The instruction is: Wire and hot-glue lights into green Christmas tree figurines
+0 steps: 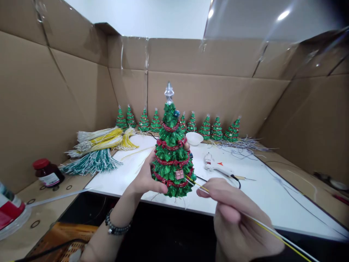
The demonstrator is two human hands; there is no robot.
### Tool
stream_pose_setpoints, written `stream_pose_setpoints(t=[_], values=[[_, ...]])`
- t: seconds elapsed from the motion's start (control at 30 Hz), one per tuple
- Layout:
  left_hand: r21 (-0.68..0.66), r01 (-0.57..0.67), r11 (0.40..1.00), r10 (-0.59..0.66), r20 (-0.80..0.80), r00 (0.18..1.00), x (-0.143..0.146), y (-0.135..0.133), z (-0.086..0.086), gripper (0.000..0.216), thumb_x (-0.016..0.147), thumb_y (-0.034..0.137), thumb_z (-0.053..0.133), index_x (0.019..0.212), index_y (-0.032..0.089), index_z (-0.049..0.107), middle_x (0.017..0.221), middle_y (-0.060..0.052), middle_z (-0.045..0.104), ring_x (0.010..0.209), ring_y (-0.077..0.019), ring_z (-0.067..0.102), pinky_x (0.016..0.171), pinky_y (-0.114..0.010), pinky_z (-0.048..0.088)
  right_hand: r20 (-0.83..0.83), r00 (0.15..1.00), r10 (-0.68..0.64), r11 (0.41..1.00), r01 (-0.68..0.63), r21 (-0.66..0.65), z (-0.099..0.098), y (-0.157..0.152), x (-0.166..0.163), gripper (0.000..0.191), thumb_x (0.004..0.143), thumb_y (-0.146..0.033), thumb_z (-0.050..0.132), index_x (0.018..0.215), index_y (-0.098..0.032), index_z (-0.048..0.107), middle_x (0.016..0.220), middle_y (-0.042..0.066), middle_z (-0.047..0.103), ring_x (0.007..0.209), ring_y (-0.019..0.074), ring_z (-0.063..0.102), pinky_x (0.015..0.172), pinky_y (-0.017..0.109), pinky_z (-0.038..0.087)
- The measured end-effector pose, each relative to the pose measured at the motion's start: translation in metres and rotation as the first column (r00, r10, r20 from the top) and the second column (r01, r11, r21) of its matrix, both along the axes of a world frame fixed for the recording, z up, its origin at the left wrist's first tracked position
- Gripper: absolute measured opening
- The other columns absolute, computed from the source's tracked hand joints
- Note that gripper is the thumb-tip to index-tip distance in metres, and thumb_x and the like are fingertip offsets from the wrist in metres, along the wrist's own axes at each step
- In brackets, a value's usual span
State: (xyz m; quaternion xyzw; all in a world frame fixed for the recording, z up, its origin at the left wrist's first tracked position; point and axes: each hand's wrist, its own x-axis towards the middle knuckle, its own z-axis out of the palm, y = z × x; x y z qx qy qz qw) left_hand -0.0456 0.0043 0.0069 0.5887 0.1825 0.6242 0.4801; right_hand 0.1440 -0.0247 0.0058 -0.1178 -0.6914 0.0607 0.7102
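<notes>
Green tree ornament (173,154), dead centre and upright — its long axis is pointed straight up, the clear finial (169,92) at the top, its foot above the near edge of the white board (272,196). By the left hand (148,178) it is clasped low on its left side: the thumb is laid across the near face, the grip closed around the base, the far fingers hidden. From the right, the yellow and white wires (283,239) are pinched firmly in the closed right hand (237,214) and are slanted leftward and away, across the tree's vertical line. And here is the crucial spot — the tips are brought to the lower right tiers, just right of the pink gift box (179,174). Whether the foliage is touched or entered cannot be told. The right hand is held nearer, apart from the tree.
</notes>
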Motion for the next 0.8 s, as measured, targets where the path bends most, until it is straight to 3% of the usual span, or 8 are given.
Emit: stream_pose_setpoints(t=[0.1, 0.17, 0.27, 0.37, 0.5, 0.63, 0.8], values=[[-0.028, 0.028, 0.999, -0.027, 0.007, 1.0, 0.002, -0.005, 0.003, 0.101, 0.045, 0.047, 0.096, 0.133, 0.021, 0.054, 0.128, -0.017, 0.066, 0.129, -0.0442, 0.056, 0.107, -0.058, 0.046, 0.002, 1.0, 0.01, 1.0, -0.01, -0.003, 0.008, 0.004, -0.008, 0.022, 0.091, -0.01, 0.065, 0.109, -0.019, 0.072, 0.083, 0.004, 0.073, 0.076, 0.0188, 0.068, 0.069, 0.035, 0.057], [-0.049, -0.018, 0.999, 0.018, -0.002, 1.0, 0.004, -0.008, 0.006, 0.096, 0.046, 0.043, 0.097, 0.129, 0.021, 0.055, 0.128, -0.015, 0.066, 0.127, -0.0411, 0.058, 0.108, -0.054, 0.046, -0.008, 1.0, -0.029, 1.0, 0.029, -0.009, 0.01, 0.006, -0.009, 0.023, 0.088, -0.005, 0.066, 0.105, -0.019, 0.073, 0.084, 0.002, 0.073, 0.077, 0.0169, 0.068, 0.069, 0.031, 0.056], [-0.137, -0.214, 0.967, 0.211, -0.043, 0.977, 0.011, -0.012, 0.007, 0.093, 0.045, 0.037, 0.097, 0.125, 0.02, 0.053, 0.125, -0.012, 0.066, 0.123, -0.0362, 0.061, 0.108, -0.049, 0.047, -0.08, 0.996, -0.033, 0.999, 0.032, -0.021, 0.006, 0.011, -0.011, 0.016, 0.09, -0.008, 0.064, 0.098, -0.019, 0.073, 0.08, 0.002, 0.072, 0.075, 0.0166, 0.067, 0.067, 0.031, 0.055], [-0.277, -0.393, 0.877, 0.394, -0.055, 0.918, 0.024, -0.009, 0.003, 0.091, 0.051, 0.033, 0.095, 0.127, 0.019, 0.047, 0.126, -0.012, 0.065, 0.12, -0.0319, 0.062, 0.107, -0.047, 0.047, -0.221, 0.971, 0.088, 0.975, -0.129, -0.178, -0.004, 0.021, -0.023, 0.012, 0.095, -0.02, 0.06, 0.09, -0.021, 0.071, 0.075, 0.001, 0.068, 0.071, 0.016, 0.065, 0.065, 0.03, 0.054], [-0.414, -0.291, 0.863, 0.346, 0.062, 0.936, 0.035, 0.003, -0.008, 0.081, 0.061, 0.037, 0.09, 0.126, 0.018, 0.046, 0.12, -0.011, 0.067, 0.112, -0.0269, 0.066, 0.103, -0.044, 0.049, -0.509, 0.86, 0.045, 0.874, -0.281, -0.397, -0.022, 0.049, -0.045, 0.019, 0.095, -0.034, 0.062, 0.084, -0.019, 0.065, 0.075, 0.0, 0.061, 0.064, 0.0106, 0.058, 0.061, 0.025, 0.05], [-0.423, -0.187, 0.887, 0.239, 0.073, 0.968, 0.033, 0.016, -0.018, 0.072, 0.065, 0.036, 0.086, 0.124, 0.019, 0.048, 0.119, -0.01, 0.066, 0.116, -0.0254, 0.063, 0.104, -0.042, 0.047, -0.643, 0.766, 0.025, 0.834, -0.371, -0.41, -0.03, 0.074, -0.047, 0.025, 0.089, -0.041, 0.068, 0.081, -0.019, 0.06, 0.08, 0.0, 0.059, 0.065, 0.0078, 0.054, 0.06, 0.021, 0.048], [-0.39, -0.331, 0.859, 0.335, -0.061, 0.94, 0.034, 0.025, -0.027, 0.083, 0.058, 0.039, 0.091, 0.122, 0.021, 0.042, 0.123, -0.011, 0.059, 0.111, -0.0261, 0.064, 0.1, -0.044, 0.049, -0.657, 0.753, 0.042, 0.813, -0.408, -0.416, -0.029, 0.08, -0.037, 0.029, 0.087, -0.045, 0.07, 0.081, -0.02, 0.057, 0.079, -0.001, 0.056, 0.064, 0.0077, 0.053, 0.059, 0.021, 0.047]])
